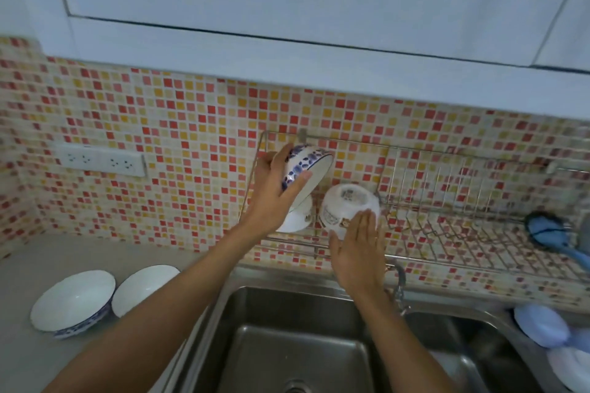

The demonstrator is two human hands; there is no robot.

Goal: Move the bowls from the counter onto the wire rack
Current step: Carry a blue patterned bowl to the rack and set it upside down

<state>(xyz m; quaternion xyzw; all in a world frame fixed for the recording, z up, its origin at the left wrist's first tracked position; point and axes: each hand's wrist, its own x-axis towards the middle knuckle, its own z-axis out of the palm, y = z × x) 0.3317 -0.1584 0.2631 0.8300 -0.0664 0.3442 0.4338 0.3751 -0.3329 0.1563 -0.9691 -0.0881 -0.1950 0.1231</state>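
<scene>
Mosaic tile in red, orange and yellow ran behind the wall-mounted wire rack, with the steel sink right under your arms. Your left hand gripped a blue-patterned bowl, tilted on edge, over the rack's left end, where a white bowl already sat under it. Your right hand was flat, fingers straight, touching an upturned printed bowl on the rack. Two more bowls, one beside the other, waited on the grey counter.
</scene>
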